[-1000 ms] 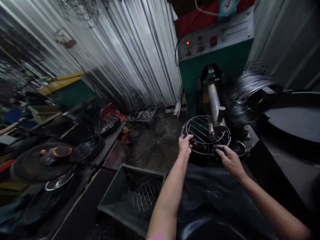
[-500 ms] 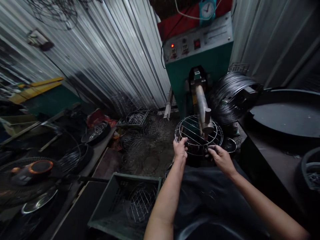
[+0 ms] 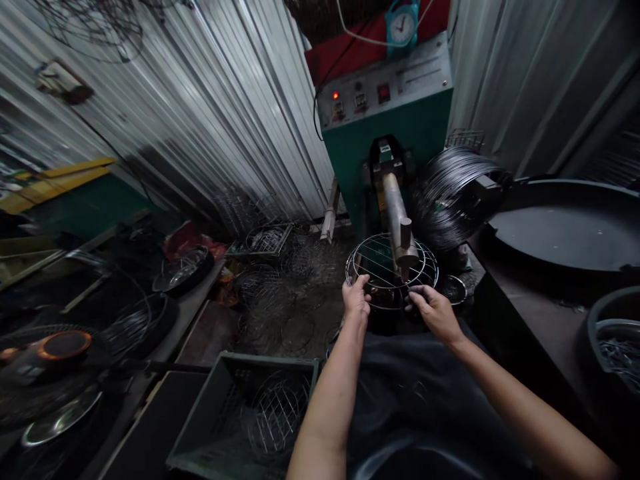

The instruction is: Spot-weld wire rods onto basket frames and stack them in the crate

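Note:
A round wire grille (image 3: 380,263) sits under the metal arm (image 3: 397,213) of a green machine (image 3: 387,127). My left hand (image 3: 356,300) grips the grille's near left rim, fingers curled around the wire. My right hand (image 3: 434,310) pinches the near right rim beside the arm's tip. Both forearms reach forward over my dark lap.
A grey crate (image 3: 235,413) with wire baskets stands at lower left. More wire baskets (image 3: 280,280) litter the floor by the corrugated wall. A coil of wire (image 3: 450,193) hangs right of the machine. A dark round tray (image 3: 565,227) and a bucket (image 3: 615,333) sit at right. A fan (image 3: 55,347) lies at left.
The view has swung right and down, so the machine and grille shifted left in frame. Both hands keep their grip on the grille's rim, the right one edging toward the arm's tip.

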Motion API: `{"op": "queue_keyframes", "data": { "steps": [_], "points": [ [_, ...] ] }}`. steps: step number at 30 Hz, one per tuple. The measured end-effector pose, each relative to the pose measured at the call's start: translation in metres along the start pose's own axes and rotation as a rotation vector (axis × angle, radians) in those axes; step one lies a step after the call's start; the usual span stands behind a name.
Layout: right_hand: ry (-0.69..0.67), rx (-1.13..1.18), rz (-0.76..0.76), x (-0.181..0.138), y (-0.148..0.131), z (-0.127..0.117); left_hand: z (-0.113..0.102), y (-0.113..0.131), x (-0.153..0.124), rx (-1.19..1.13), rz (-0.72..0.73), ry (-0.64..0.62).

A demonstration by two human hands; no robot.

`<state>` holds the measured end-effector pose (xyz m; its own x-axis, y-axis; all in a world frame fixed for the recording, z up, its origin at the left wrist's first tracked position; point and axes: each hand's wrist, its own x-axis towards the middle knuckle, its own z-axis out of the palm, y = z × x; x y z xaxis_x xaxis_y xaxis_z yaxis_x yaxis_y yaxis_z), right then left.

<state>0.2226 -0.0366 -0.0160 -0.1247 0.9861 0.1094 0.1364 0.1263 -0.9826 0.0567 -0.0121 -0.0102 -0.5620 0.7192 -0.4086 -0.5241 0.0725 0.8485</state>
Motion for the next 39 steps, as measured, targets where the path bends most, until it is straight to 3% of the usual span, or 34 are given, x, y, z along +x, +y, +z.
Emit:
{"op": "queue_keyframes", "data": {
  "steps": [24, 27, 31, 33, 35, 37, 39],
  "points": [
    [0.029, -0.047, -0.021, 0.009, -0.005, 0.004, 0.003, -0.003, -0.001, 0.027, -0.017, 0.054],
    [0.054, -0.061, -0.060, -0.002, -0.005, -0.009, -0.002, -0.003, -0.005, 0.048, -0.012, 0.048],
    [0.062, -0.189, -0.025, -0.044, 0.019, -0.052, -0.014, 0.015, 0.001, 0.105, -0.167, -0.011],
    [-0.007, -0.323, 0.033, -0.070, 0.041, -0.071, -0.015, 0.031, 0.014, 0.198, -0.238, -0.027],
    [-0.132, -0.457, 0.074, -0.092, 0.063, -0.081, -0.012, 0.044, 0.030, 0.299, -0.264, -0.130],
    [-0.265, -0.575, 0.081, -0.106, 0.079, -0.079, -0.007, 0.049, 0.047, 0.324, -0.233, -0.222],
    [-0.389, -0.673, 0.055, -0.111, 0.086, -0.070, -0.005, 0.046, 0.060, 0.350, -0.213, -0.215]
  ]
}}
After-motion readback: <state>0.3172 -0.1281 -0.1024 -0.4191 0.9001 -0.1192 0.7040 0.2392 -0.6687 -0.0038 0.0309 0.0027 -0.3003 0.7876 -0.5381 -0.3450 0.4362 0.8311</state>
